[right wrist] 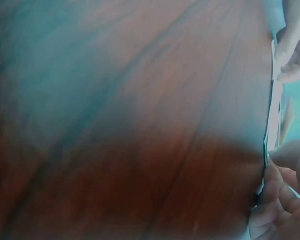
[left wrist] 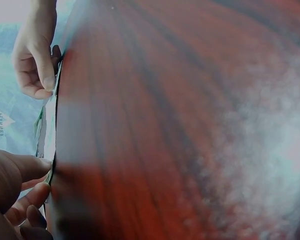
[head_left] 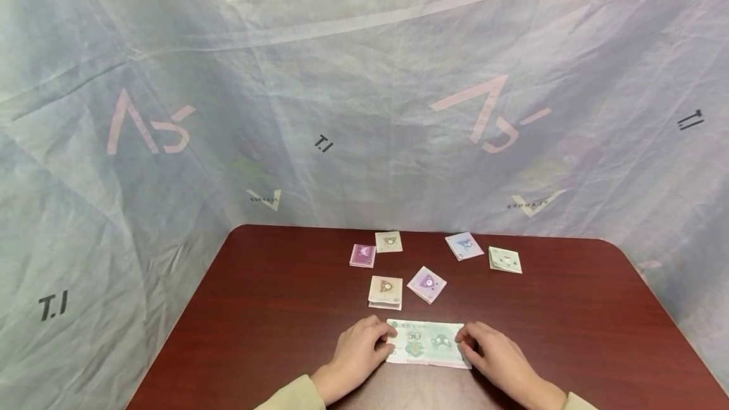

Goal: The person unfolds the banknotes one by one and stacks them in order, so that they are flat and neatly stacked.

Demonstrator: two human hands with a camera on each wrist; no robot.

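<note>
Left hand [head_left: 360, 348] and right hand [head_left: 497, 354] flank green note [head_left: 429, 344].

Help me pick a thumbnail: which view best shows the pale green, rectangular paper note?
The head view: the note shows its printed face. Both wrist views catch it nearly edge-on, as a thin strip.
</note>
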